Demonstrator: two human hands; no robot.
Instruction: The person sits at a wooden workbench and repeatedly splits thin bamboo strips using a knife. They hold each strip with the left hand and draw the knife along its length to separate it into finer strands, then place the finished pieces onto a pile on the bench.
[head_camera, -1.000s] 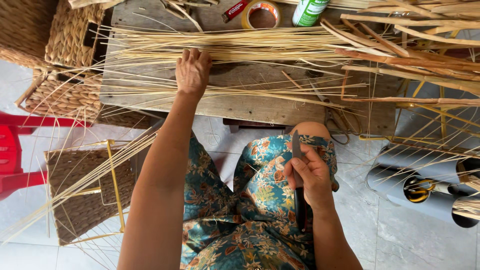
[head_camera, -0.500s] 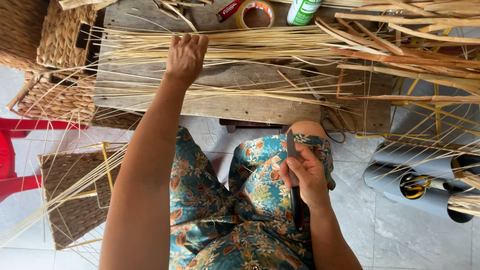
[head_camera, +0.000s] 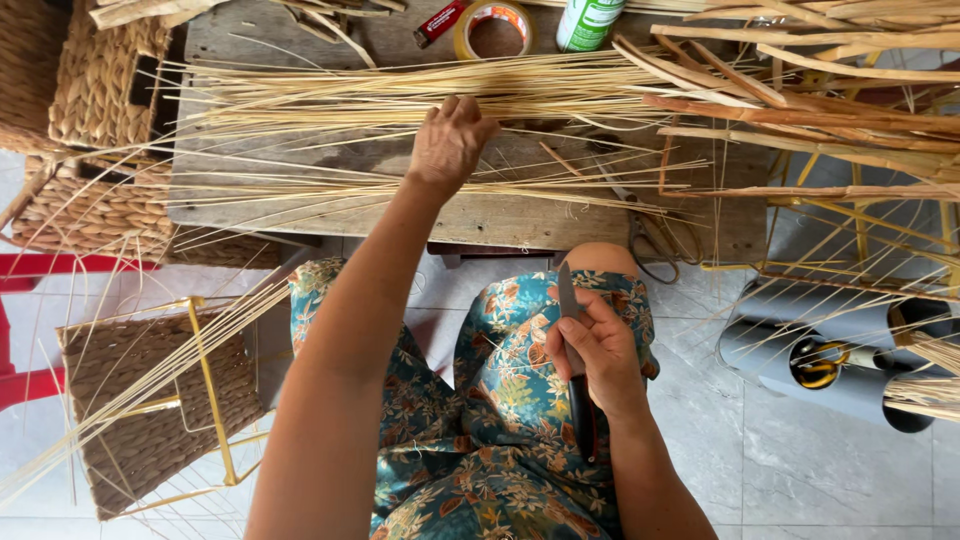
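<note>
- Nearest me, my right hand (head_camera: 592, 350) rests on my lap, fingers wrapped shut around a knife (head_camera: 572, 340), blade pointing up past the thumb.
- Beyond my knees stands the wooden bench (head_camera: 520, 215).
- My left hand (head_camera: 447, 145), arm outstretched, lies fingers loosely spread on the pale reed strips (head_camera: 330, 95), gripping nothing.
- Farthest sit a tape roll (head_camera: 494, 28) and green can (head_camera: 590, 22).

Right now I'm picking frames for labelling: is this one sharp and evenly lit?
Head view: soft daylight, no glare; left hand, strips, right hand and knife are sharp; floor tiles look pale; straight strips bow slightly near the edges.
</note>
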